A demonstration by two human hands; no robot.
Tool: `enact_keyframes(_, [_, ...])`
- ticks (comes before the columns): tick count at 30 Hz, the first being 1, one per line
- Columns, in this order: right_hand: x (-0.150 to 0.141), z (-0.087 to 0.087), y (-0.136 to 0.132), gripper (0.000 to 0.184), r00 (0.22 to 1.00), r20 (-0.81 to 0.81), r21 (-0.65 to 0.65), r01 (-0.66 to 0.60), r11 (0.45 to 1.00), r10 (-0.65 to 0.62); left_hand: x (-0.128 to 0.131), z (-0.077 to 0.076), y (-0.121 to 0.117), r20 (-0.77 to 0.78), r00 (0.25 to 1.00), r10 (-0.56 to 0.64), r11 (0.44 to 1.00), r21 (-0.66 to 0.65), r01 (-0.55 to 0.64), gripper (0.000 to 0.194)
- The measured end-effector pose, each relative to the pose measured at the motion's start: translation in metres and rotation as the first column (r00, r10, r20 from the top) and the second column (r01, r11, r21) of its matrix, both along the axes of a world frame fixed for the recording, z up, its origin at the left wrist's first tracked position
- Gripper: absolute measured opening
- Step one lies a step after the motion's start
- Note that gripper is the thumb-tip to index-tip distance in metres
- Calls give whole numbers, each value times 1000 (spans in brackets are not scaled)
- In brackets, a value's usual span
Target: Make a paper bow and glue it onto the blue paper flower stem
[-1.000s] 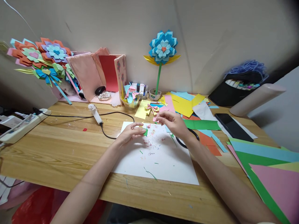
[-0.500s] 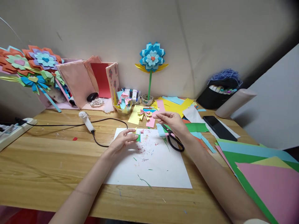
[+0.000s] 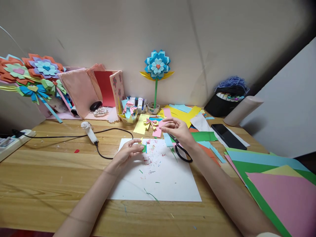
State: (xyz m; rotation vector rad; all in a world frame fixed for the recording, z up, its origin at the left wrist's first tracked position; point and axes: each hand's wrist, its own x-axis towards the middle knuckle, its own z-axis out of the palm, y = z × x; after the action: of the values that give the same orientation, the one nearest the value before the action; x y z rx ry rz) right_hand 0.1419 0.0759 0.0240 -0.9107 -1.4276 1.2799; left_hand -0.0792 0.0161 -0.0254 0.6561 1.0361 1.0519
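Note:
My left hand (image 3: 128, 151) is over the white paper sheet (image 3: 168, 184), with a small piece of green paper (image 3: 144, 148) pinched between thumb and fingertips. Close to those fingertips are small yellow, blue and pink paper bits. My right hand (image 3: 179, 131) hovers at the sheet's far right, thumb and forefinger apart and nothing visible between them. Beneath its palm lie black-handled scissors (image 3: 183, 154), their blades partly covered by the hand. A pink-and-yellow paper bow (image 3: 151, 123) rests just beyond, left of the right hand.
A white hot glue gun (image 3: 89, 132) lies left, its black cord trailing. At the back, a blue paper flower (image 3: 157, 64) stands in a tape roll (image 3: 153, 108). A phone (image 3: 228, 136) and stacked coloured paper (image 3: 281, 187) are on the right. Green snippets (image 3: 151, 196) litter the sheet.
The whole view has shifted slightly, so things appear a little lower and further left. My right thumb and forefinger are spread wider apart; the left hand keeps its pinch on the green paper.

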Motion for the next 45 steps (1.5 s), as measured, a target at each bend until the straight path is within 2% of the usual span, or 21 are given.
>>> enact_keyframes(2, [0,0,0,34,1000,-21,19,5,1000,-4,0,0,0,0,1000,3,1000,2,-3,40])
enact_keyframes(7, [-1,2,0,18,1000,26,72,14,997,-16,1,4,-2,-7,1000,16,1000,-5,-16,39])
enact_keyframes(12, [-3,0,1,19,996,83,94,-32,995,25,3,9,-4,-16,1000,12,1000,-9,-12,39])
enact_keyframes(14, [-3,-2,2,19,999,37,103,-23,994,19,4,9,-3,-23,1000,14,1000,-14,-14,40])
enact_keyframes(17, [-2,-2,3,21,992,-127,94,22,995,-10,3,6,-2,-13,1000,17,1000,-24,-17,41])
enact_keyframes(19, [-1,-1,3,27,972,-235,71,38,997,-20,2,3,-1,1,1000,15,1000,-25,-15,41])
enact_keyframes(21, [0,1,3,32,963,-267,46,48,998,-34,1,1,-1,11,1000,14,1000,-21,-14,41])
enact_keyframes(27, [1,-2,5,26,992,-35,96,126,987,-123,0,-2,0,20,1000,9,1000,-22,-9,39])
enact_keyframes(31, [1,-6,6,24,987,24,73,154,985,-156,0,-1,-1,-4,1000,14,1000,-5,-14,40])
enact_keyframes(36, [1,-8,6,20,993,29,37,117,992,-118,4,6,-3,-131,990,51,995,96,-39,37])
enact_keyframes(40, [0,-10,7,21,996,-27,2,90,996,-90,9,14,-4,-247,964,97,989,137,-64,41])
enact_keyframes(43, [1,-12,11,26,992,-87,-24,90,996,-92,10,15,-3,-277,954,113,985,160,-70,43])
enact_keyframes(45, [4,-14,14,29,991,-60,-29,118,993,-120,9,12,-3,-279,952,123,981,177,-75,42])
